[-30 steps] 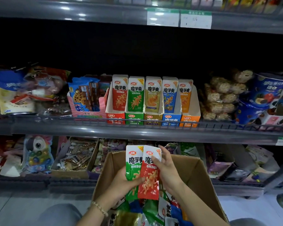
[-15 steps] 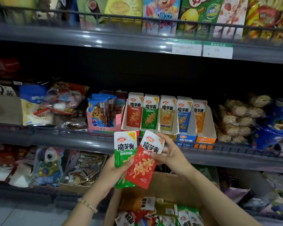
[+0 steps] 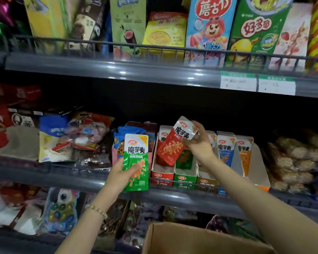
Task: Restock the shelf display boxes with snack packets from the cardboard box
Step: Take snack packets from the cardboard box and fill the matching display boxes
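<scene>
left hand [image 3: 120,174] gripping, right hand [image 3: 199,146] apparently pinching

Light came from overhead: small white glints sat on the grey shelf edge [image 3: 154,70] well above the green packet [image 3: 136,162]. The recess behind and above that packet was nearly black. The green packet was evenly lit, its print sharp. The red packet [image 3: 173,143] just right of it was smeared by motion. Boxes [image 3: 209,24] far above it looked soft. Bags [image 3: 51,142] to its left were blurred and bowed by the wide lens. Price tags [image 3: 239,83] up and right of it were washed out, unreadable.
</scene>
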Demonstrator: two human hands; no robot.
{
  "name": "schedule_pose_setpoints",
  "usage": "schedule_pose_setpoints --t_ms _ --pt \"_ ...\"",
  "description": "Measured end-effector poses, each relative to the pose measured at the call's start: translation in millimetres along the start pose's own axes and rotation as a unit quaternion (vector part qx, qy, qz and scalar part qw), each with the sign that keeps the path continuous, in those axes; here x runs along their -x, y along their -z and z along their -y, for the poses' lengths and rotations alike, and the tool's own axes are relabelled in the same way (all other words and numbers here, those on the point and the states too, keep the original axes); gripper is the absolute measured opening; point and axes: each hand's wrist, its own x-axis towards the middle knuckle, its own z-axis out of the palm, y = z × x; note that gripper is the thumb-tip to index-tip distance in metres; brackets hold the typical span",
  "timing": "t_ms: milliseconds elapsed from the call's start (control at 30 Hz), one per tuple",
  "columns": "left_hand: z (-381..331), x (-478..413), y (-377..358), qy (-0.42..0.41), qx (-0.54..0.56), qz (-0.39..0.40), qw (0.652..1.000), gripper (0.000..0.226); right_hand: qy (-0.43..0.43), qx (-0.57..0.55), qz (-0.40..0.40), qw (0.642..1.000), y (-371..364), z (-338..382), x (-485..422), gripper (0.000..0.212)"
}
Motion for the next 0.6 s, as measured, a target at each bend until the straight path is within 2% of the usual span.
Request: schedule_pose_setpoints --t_ms 133,300,500,600 --pt "-0.3 -13.3 -1.2 -0.011 -0.02 0.002 1.0 0.021 0.027 0.124 -0.009 0.992 -19.1 -15.7 -39.2 0.062" --pt "2.9 -21.6 -1.4 -0.01 -0.014 0.0 1.0 0.02 0.079 0.232 0.033 0.969 -21.2 -28.2 -64.2 0.068" --pt "8.3 -30.2 1.3 -0.008 -0.012 0.007 1.0 0.023 0.098 0.237 0.04 0.966 -13.1 -25.0 -71.5 0.064" --pt "7.7 -33.0 -1.9 -0.014 -0.008 0.017 1.0 0.026 0.094 0.35 0.053 0.931 -18.7 -29.2 -62.5 0.06"
